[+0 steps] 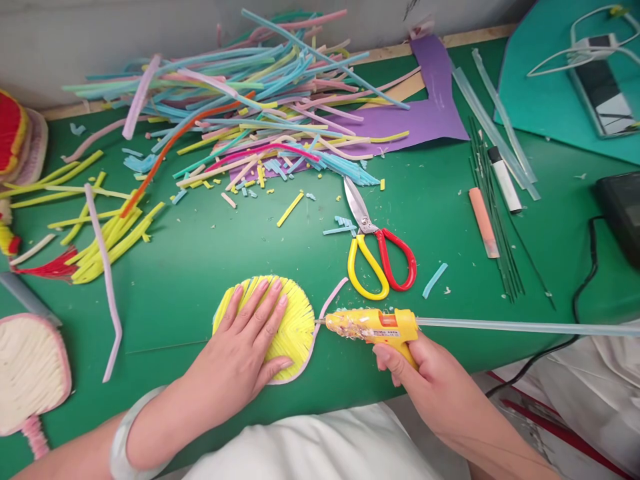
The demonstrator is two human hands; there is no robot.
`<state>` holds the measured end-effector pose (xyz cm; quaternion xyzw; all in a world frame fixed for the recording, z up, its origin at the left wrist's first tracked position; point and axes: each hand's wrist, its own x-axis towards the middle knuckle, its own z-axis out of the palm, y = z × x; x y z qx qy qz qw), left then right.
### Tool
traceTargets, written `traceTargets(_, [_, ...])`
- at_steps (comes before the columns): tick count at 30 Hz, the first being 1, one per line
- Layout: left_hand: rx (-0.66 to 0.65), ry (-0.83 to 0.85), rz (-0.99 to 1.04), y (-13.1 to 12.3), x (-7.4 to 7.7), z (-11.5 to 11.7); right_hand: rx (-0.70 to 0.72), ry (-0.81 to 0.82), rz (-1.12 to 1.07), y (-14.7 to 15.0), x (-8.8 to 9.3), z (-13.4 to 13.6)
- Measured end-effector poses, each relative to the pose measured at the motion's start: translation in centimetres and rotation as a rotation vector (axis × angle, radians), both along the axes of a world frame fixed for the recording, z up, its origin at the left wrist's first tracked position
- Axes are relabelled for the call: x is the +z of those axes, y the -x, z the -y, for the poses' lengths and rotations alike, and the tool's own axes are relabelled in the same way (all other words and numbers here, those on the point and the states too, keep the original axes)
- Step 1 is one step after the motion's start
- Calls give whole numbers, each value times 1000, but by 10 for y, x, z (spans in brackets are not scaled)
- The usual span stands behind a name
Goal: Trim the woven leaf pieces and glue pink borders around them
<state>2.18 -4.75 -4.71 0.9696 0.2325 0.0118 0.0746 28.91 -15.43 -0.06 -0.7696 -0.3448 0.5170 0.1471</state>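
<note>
My left hand (250, 333) lies flat, fingers apart, on a round yellow piece covered with ribbed strips (293, 320). A thin pink strip (333, 297) edges the lower right of this piece, and its loose end curves up off the rim. In my right hand (420, 367) is a yellow hot glue gun (370, 325), gripped by the handle. Its nozzle points left and meets the right rim of the yellow piece, beside the pink strip. A long clear glue stick (500, 325) sticks out of the gun's back.
Scissors (367, 227) with red and yellow handles lie above the gun. Cut fuzzy strips (240, 100) are heaped at the back, with yellow ones (110, 240) at left. A cream fan-shaped piece (33, 373) lies left. Wires (495, 213) lie right; a black cord (593, 253) runs off the edge.
</note>
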Motion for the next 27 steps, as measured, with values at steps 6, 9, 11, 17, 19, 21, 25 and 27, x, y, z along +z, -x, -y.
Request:
traceTargets(6, [16,14,15,0,0,0,19,-12,22,0,3,0])
traceTargets(9, [3,5,5,0,0,0,34,-16,32,0,3,1])
traceTargets(11, [-3,-2,-3,0,0,0,44,-11,33,0,4,1])
traceTargets(17, [15,15,1,1,-2,1,56,-1,23,1,6,2])
traceTargets(19, [20,16,0,1,-2,1,54,6,6,0,6,3])
traceTargets(21, [23,10,1,1,-2,1,47,19,-14,-1,5,6])
traceTargets(25, [19,0,30,1,-4,0,4,25,-107,-12,5,9])
traceTargets(27, [18,-8,54,2,-6,0,-35,-5,-171,-23,9,8])
